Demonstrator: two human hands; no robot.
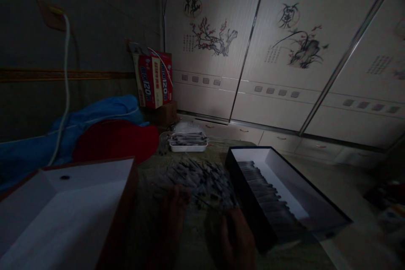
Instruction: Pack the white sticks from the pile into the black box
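Observation:
The scene is very dark. A heap of small thin grey pieces (198,179) lies on the table in front of me. My left hand (174,213) rests at the heap's near left edge, fingers reaching into the pieces. My right hand (236,236) sits near the heap's right edge, beside a long black box (316,206) with a white lining. A row of the same grey pieces fills the box's left side. Whether either hand grips a piece is too dark to tell.
A large open box with a white inside (63,211) stands at the left. A white tray (188,142) of pieces sits behind the heap. Blue cloth (95,114), a red round item (117,139) and a red carton (153,78) lie further back. Painted wardrobe doors (284,50) stand behind.

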